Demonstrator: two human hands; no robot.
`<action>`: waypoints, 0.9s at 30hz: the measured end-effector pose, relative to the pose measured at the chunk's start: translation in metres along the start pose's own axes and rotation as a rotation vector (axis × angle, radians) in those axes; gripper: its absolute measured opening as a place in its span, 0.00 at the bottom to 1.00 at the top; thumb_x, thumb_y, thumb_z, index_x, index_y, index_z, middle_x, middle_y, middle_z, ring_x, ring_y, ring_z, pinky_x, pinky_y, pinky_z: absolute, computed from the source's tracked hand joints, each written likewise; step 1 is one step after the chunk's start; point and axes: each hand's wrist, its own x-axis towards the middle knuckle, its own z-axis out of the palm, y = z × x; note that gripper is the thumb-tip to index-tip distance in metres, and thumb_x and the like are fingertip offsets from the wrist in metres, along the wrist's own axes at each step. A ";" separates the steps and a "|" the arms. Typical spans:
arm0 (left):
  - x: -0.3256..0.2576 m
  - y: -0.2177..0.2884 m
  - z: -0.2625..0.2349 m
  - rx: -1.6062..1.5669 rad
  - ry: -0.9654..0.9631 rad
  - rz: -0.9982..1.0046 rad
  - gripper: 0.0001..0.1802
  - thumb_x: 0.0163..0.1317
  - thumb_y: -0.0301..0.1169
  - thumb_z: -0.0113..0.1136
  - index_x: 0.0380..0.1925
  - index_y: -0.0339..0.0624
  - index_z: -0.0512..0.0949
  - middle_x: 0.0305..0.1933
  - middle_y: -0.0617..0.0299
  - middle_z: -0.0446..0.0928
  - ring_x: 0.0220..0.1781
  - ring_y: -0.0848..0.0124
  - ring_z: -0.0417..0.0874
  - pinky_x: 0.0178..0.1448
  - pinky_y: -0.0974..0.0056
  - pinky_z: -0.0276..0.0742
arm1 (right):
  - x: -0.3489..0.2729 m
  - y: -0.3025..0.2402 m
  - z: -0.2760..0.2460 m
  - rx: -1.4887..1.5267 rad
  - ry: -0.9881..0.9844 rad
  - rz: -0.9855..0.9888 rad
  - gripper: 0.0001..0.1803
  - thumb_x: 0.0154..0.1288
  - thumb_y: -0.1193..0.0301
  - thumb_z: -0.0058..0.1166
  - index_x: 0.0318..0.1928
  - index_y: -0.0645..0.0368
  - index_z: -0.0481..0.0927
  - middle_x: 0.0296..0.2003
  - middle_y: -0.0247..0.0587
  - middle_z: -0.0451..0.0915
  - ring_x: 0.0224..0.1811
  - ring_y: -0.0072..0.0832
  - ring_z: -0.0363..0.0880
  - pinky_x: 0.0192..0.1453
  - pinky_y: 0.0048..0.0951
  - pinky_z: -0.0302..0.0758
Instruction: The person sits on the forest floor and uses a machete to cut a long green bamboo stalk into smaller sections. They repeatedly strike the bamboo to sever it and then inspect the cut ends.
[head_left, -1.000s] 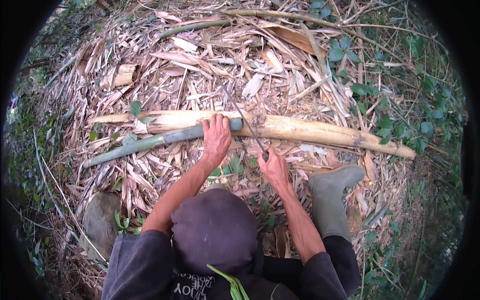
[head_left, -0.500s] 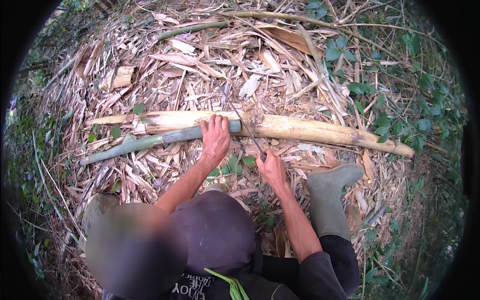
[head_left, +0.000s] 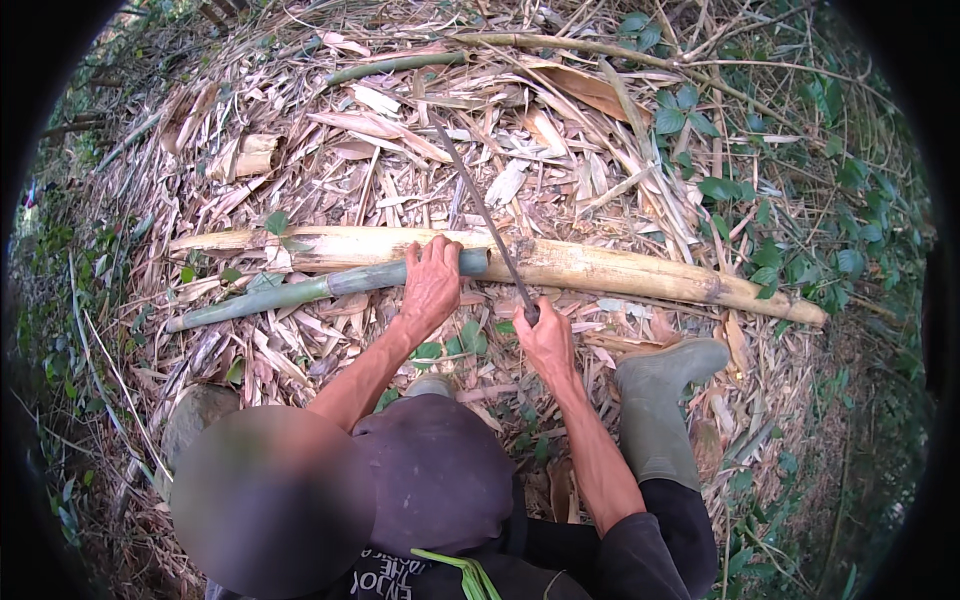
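Note:
My left hand (head_left: 434,281) is wrapped over a green bamboo piece (head_left: 375,277) near its right, cut end. The bamboo's right part lies against a thick, pale yellow, peeled log (head_left: 620,266), which stretches across the ground in front of me. My right hand (head_left: 547,336) is closed round the handle of a machete (head_left: 484,209). Its long dark blade points away and to the left, passing over the log just right of the bamboo's cut end. Whether the blade touches either one I cannot tell.
Dry bamboo sheaths and chips (head_left: 400,150) cover the ground. A short green stalk (head_left: 400,65) and a long thin branch (head_left: 580,48) lie at the far side. Leafy plants (head_left: 770,200) grow on the right. My rubber boot (head_left: 660,400) stands near the log.
The machete's blade has turned so that more of its flat side shows. The bamboo and my left hand have shifted very slightly in view.

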 end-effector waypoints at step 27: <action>0.039 -0.009 0.008 0.160 -0.311 0.005 0.22 0.58 0.33 0.60 0.44 0.28 0.65 0.51 0.44 0.66 0.58 0.51 0.70 0.61 0.41 0.65 | 0.032 0.023 0.011 -0.102 0.002 -0.113 0.13 0.63 0.68 0.53 0.32 0.67 0.74 0.16 0.50 0.77 0.18 0.42 0.81 0.21 0.39 0.75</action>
